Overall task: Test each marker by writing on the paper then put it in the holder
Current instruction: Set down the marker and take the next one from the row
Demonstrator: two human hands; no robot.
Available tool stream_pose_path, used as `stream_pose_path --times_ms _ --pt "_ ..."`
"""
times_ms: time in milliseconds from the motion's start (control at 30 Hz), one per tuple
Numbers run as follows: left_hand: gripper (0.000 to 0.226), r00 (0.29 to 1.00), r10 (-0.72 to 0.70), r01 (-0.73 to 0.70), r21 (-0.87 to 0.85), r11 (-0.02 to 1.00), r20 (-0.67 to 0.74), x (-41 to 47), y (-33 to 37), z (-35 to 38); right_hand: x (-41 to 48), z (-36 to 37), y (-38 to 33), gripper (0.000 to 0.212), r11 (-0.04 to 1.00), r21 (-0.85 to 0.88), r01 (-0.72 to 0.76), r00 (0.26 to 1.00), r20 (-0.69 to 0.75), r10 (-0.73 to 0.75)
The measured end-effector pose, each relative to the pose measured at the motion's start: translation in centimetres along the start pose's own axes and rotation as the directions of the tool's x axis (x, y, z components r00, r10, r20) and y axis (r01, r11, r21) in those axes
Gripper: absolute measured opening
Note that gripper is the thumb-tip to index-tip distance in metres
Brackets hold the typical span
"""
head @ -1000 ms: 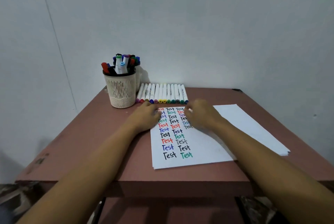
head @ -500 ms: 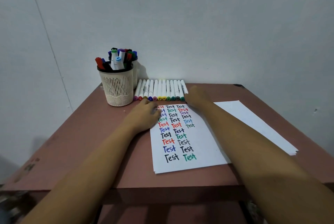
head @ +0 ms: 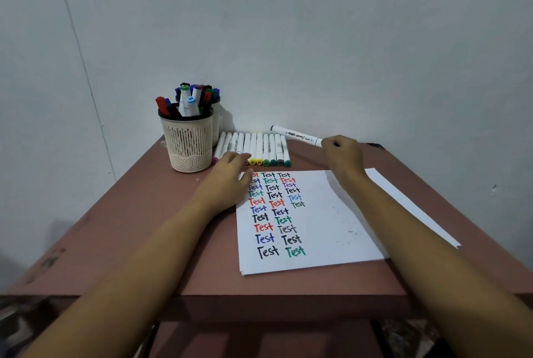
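From my remote station I see the right hand (head: 343, 152) with its fingers curled round one end of a white marker (head: 297, 136), gripping it. The marker is held above the far right part of the table (head: 138, 227), lying almost level and pointing left toward the wall (head: 317, 40), with its dark-tipped free end just past the far ends of the row of markers (head: 261, 147). That row lies side by side on the table between the holder (head: 187, 145) and the right hand, white barrels running away from me, with yellow, green and grey caps showing at the near ends. The left hand (head: 230, 174) lies flat and relaxed, grasping nothing. Its palm is on the upper left corner of the paper (head: 331, 227) and its fingers reach over the near caps of the leftmost markers in the row; I cannot tell whether they touch them. The paper lies in the middle of the table, just in front of the row, and carries three columns of the word "Test" in black, red, blue and green. A second sheet (head: 409, 207) sticks out from under its right side. The holder, a cream slotted cup, stands upright at the far left corner, just left of the row, with a bunch of capped markers (head: 189, 100) in it. Another cup (head: 217, 126) stands close behind it, mostly hidden.
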State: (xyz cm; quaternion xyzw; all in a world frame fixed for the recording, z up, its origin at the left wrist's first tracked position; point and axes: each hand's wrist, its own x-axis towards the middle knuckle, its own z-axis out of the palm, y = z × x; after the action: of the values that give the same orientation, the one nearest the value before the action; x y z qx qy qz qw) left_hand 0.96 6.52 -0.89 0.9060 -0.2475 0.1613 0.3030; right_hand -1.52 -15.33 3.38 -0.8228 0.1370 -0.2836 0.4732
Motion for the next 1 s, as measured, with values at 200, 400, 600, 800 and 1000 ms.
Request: stream_pose_path --times_ms 200,400,600,800,1000 --pt "0.050 0.951 0.286 -0.281 0.057 0.958 -0.117 -0.4 0.4 0.1 -4.1 -1.5 -0.2 0.023 0.979 0.203 -0.003 0.998 0.066 -0.010" --pt "0.048 0.948 0.317 -0.316 0.092 0.944 0.006 -0.8 1.0 0.1 -5.9 -0.9 0.3 0.019 0.914 0.379 -0.147 0.982 0.167 0.089" --pt "0.032 0.948 0.318 -0.318 0.108 0.942 0.018 -1.0 1.7 0.0 -6.2 -0.8 -0.4 0.023 0.618 0.702 -0.354 0.927 0.348 0.136" --pt "0.034 0.939 0.339 -0.342 0.070 0.937 0.048 -1.4 2.6 0.1 -6.9 0.3 -0.1 0.016 0.730 0.588 -0.348 0.886 0.461 0.050" --pt "0.031 0.954 0.295 -0.293 -0.051 0.955 0.043 -1.8 3.4 -0.3 -6.8 0.6 0.2 0.019 0.761 0.582 -0.286 0.909 0.415 0.025"
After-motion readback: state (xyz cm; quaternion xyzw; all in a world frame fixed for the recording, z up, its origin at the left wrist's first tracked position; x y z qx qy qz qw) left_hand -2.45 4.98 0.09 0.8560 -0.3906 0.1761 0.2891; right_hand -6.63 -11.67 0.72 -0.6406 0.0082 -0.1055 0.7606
